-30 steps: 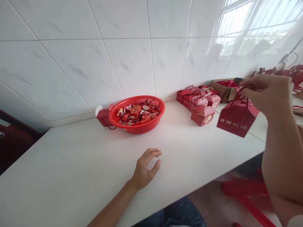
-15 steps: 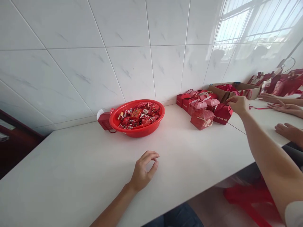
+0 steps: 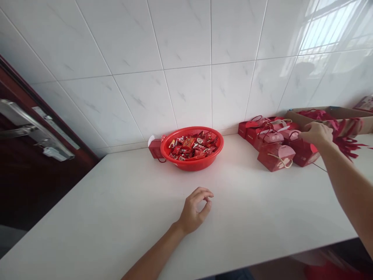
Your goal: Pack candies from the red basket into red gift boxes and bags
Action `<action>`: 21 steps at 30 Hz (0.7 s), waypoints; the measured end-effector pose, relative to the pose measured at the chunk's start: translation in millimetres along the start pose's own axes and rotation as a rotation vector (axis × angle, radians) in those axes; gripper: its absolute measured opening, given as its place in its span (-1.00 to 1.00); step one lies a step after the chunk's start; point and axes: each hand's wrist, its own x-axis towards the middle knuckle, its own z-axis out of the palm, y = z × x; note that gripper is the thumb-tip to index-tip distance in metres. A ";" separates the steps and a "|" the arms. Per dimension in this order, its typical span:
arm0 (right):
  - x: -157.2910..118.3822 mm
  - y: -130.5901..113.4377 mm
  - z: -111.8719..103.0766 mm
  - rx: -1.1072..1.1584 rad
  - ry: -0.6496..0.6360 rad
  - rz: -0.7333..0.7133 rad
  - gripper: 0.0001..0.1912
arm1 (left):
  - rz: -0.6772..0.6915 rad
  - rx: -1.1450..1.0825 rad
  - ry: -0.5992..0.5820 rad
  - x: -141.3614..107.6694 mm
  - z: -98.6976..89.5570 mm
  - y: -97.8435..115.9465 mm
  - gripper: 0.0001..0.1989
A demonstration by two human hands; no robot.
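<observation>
My left hand point(image 3: 196, 210) rests on the white table point(image 3: 116, 217), fingers curled with a gap between thumb and forefinger and nothing held. Beyond it stands a red basket point(image 3: 194, 165) full of red-wrapped candies point(image 3: 194, 146). My right hand point(image 3: 316, 134) reaches to the right, over a dark red box point(image 3: 304, 152) at the edge of a cluster of small red gift boxes point(image 3: 275, 137). Its fingertips are at the box's top, and whether they grip it is hard to tell. A red box with a rope handle point(image 3: 276, 157) sits in front of the cluster.
One small red box point(image 3: 155, 148) stands left of the basket against the tiled wall point(image 3: 186, 89). A cardboard carton point(image 3: 346, 112) with red ribbons point(image 3: 346, 142) lies behind my right hand. A door with a metal handle point(image 3: 43, 132) is at the left.
The view has turned left, so the table things appear farther right and more of the door shows. Other people's hands have left the view. My left hand keeps its curled pose.
</observation>
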 end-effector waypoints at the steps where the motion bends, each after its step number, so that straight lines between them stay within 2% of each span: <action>1: -4.8 -11.0 -5.8 -0.018 -0.057 0.073 -0.70 | 0.001 0.003 0.010 0.7 -1.1 0.0 -0.84; 2: -11.5 -23.0 -12.0 0.020 -0.089 0.068 -0.78 | 0.007 0.013 0.028 2.0 -3.6 -0.5 -0.84; 4: -32.4 -47.7 -23.9 0.218 -0.130 -0.084 -0.84 | 0.027 0.053 0.104 7.2 -14.6 -3.6 -0.84; 6: -64.6 -69.2 -32.0 0.349 -0.209 -0.204 -0.85 | 0.038 0.115 0.258 17.0 -35.7 -10.2 -0.84; 8: -108.2 -85.4 -33.8 0.478 -0.315 -0.322 -0.90 | 0.010 0.169 0.476 32.0 -66.1 -20.4 -0.83; 9: -133.2 -91.9 -32.0 0.588 -0.445 -0.483 -0.89 | -0.003 0.179 0.589 41.4 -83.7 -26.6 -0.83; 11: -185.7 -102.9 -23.8 0.758 -0.698 -0.734 -0.85 | -0.126 0.224 0.711 63.3 -119.8 -40.3 -0.84; 13: -235.2 -112.5 -11.0 0.835 -0.938 -0.855 -0.82 | -0.385 0.361 0.717 87.3 -152.2 -54.5 -0.78; 15: -275.1 -120.9 3.5 0.876 -1.079 -0.894 -0.80 | -0.465 0.419 0.701 110.3 -176.9 -68.0 -0.76; 18: -311.4 -128.3 22.9 0.902 -1.170 -0.824 -0.76 | -0.535 0.477 0.677 137.0 -198.5 -84.7 -0.81; 21: -324.1 -127.5 35.9 0.914 -1.180 -0.778 -0.71 | -0.575 0.509 0.656 150.4 -207.5 -96.3 -0.88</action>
